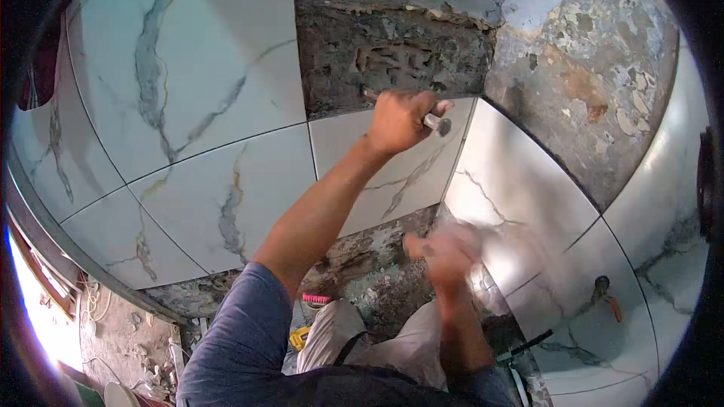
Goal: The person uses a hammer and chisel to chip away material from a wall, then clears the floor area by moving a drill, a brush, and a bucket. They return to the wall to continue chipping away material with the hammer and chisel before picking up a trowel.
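My left hand (400,122) is wrapped round a metal chisel (438,125), its blunt struck end showing beside my thumb. The chisel's other end points up-left at the rough bare wall strip (400,53), just above the edge of a white marbled tile (354,154). Lower and to the right, my right hand (446,252) is blurred by motion in front of the corner tiles. Its fingers look curled, but what they hold is smeared and I cannot make it out.
Large marbled tiles (226,53) cover the left wall; more tiles (528,188) line the right. Broken plaster (596,68) shows at upper right. A pipe outlet (601,285) sticks out at lower right. A pink brush (317,298) and a yellow object (299,337) lie near my legs.
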Motion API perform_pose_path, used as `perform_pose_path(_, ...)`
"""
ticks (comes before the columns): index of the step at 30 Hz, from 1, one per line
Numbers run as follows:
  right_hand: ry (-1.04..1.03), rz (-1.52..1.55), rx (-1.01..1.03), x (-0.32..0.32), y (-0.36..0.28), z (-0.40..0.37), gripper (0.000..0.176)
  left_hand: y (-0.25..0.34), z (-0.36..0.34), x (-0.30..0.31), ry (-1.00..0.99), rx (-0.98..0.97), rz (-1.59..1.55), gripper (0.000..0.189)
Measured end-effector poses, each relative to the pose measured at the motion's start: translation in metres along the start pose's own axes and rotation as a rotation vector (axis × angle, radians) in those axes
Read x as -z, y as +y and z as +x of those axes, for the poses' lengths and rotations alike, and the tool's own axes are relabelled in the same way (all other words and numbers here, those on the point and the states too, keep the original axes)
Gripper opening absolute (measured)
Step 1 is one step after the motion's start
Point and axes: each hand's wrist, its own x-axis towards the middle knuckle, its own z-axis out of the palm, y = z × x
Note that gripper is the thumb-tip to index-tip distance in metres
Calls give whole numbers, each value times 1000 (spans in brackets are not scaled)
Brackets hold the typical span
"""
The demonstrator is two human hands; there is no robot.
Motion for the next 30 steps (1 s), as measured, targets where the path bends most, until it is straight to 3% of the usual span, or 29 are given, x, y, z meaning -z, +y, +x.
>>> perform_pose_path(2, -121, -197, -323, -17, 9, -7, 26, 6, -6, 2, -10, 9, -24, 28)
perform_pose_path(4, -56, 23, -385, 1, -8, -2, 27, 3, 3, 3, 34, -14, -43, 26)
perform_pose_path(6, 53, 550, -253, 12, -16, 3, 24, 1, 2, 1, 22, -3, -31, 27)
perform_pose_path(8, -20, 1007, -90, 17, 5, 0, 23, -1, 0, 3, 14, 1, -21, 27)
perform_pose_path(10, 24, 271, -150, -13, 11, 1, 27, 1, 1, 2, -26, 66, -14, 30)
perform_pose_path(12, -209, -135, -327, -13, 34, -9, 47, 1, -8, 1, -18, -5, -53, 31)
perform_pose_path(13, -199, -135, -308, -5, 35, -14, 47, -7, -5, 2, 15, -86, -73, 32)
perform_pose_path(15, -155, -180, -348, 9, 30, -30, 42, -7, -11, 10, -75, -37, -50, 30)
perform_pose_path(20, 40, -145, -490, 49, 19, -74, 25, -9, -13, 6, 73, -132, -156, 26)
perform_pose_path(22, 283, 105, -761, 58, -20, -59, 21, -9, -15, 7, 90, -115, -187, 24)
perform_pose_path(25, 224, 91, -833, 82, -34, -62, 22, -9, -22, 18, 169, -133, -133, 32)
perform_pose_path(26, 134, 104, -788, 93, -31, -65, 22, -11, -31, 28, 244, 5, -175, 28)
perform_pose_path(29, 221, 129, -835, 98, -36, -67, 21, -15, -44, 36, 374, 288, -253, 24)
perform_pose_path(30, 218, 127, -837, 99, -32, -68, 21, -18, -44, 29, 338, 102, -199, 25)
